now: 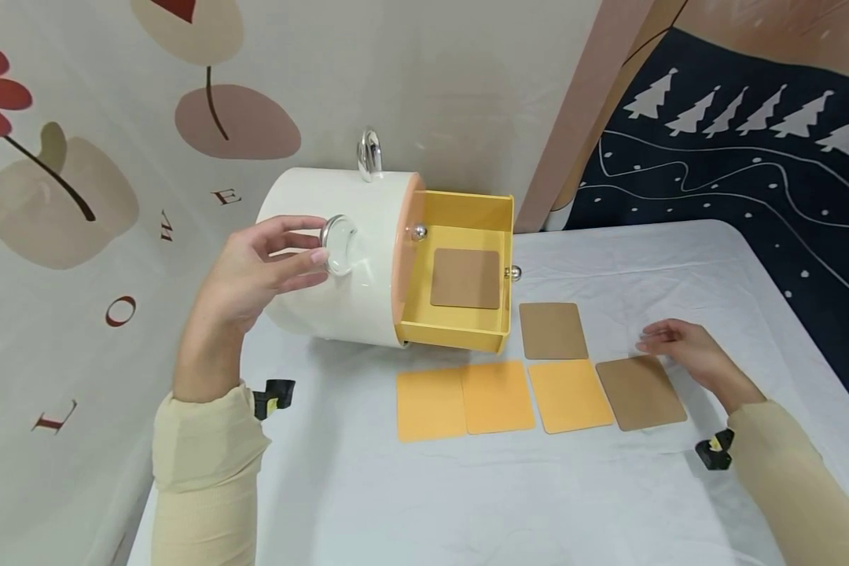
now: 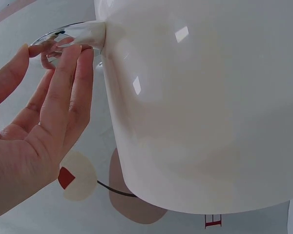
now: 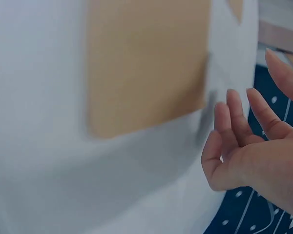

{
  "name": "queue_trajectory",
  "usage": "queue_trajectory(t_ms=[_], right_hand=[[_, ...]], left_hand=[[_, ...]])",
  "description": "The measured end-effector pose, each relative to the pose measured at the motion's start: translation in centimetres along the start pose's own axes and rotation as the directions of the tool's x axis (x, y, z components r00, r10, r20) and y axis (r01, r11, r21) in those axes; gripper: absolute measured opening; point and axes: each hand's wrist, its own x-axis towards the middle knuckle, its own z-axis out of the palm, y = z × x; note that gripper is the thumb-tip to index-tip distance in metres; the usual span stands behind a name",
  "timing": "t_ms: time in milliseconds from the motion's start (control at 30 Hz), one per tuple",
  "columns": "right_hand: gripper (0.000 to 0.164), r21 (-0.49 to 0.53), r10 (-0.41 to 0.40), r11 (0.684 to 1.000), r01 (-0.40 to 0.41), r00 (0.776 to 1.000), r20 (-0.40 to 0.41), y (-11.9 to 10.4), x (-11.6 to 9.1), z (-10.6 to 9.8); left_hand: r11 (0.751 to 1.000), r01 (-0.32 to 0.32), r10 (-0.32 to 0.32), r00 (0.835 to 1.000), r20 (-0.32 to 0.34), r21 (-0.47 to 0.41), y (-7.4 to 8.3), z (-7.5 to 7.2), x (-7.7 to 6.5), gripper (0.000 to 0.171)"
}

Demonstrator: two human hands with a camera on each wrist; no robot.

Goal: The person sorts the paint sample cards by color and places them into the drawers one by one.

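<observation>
A white drum-shaped box point(image 1: 290, 192) has a peach front rim and a yellow drawer point(image 1: 424, 334) standing out from it. Inside that drawer lies a brown square card point(image 1: 464, 278). My left hand point(image 1: 255, 263) holds a shiny ring-shaped metal handle point(image 2: 83, 34) on the box's side between thumb and fingertips. On the right, my right hand point(image 1: 686, 350) hovers beside a brown card point(image 1: 640, 393), fingers loosely bent and holding nothing. Another brown card point(image 1: 553, 331) lies near the drawer, with a yellow card point(image 1: 569, 396) below it.
Two more yellow cards point(image 1: 430, 405) lie side by side on the white cloth-covered table point(image 1: 467, 503). A second metal handle point(image 1: 369, 153) stands on the far side of the box. Small ball knobs point(image 1: 515, 273) show at the drawer. A printed curtain point(image 1: 410, 79) hangs behind.
</observation>
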Motion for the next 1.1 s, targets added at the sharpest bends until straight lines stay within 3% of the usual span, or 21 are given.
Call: queue_trajectory(t_ms=[200, 500, 667, 900, 1100], right_hand=[[0.065, -0.058, 0.020, 0.998, -0.019, 1.000, 0.022, 0.5, -2.4, -0.2], [0.072, -0.092, 0.045, 0.995, -0.043, 0.999, 0.025, 1.3, -2.9, 0.6], [0.062, -0.156, 0.010, 0.988, -0.013, 1.000, -0.018, 1.0, -2.7, 1.3], [0.039, -0.162, -0.007, 0.987, -0.001, 0.999, -0.045, 0.5, -2.9, 1.3], [0.021, -0.072, -0.036, 0.997, 0.035, 0.999, -0.008, 0.3, -3.1, 0.1]], left_hand=[[1.000, 0.006, -0.006, 1.000, -0.003, 0.016, 0.1, 0.1, 0.0, 0.032], [1.000, 0.003, -0.003, 1.000, -0.004, 0.019, 0.1, 0.0, -0.1, 0.033], [0.999, 0.011, -0.011, 1.000, -0.006, 0.030, 0.1, 0.1, -0.1, 0.033], [0.999, 0.024, -0.024, 1.000, -0.012, 0.037, 0.2, 0.2, -0.1, 0.034], [0.999, 0.027, -0.026, 0.999, -0.023, 0.048, 0.2, 0.3, -0.1, 0.033]])
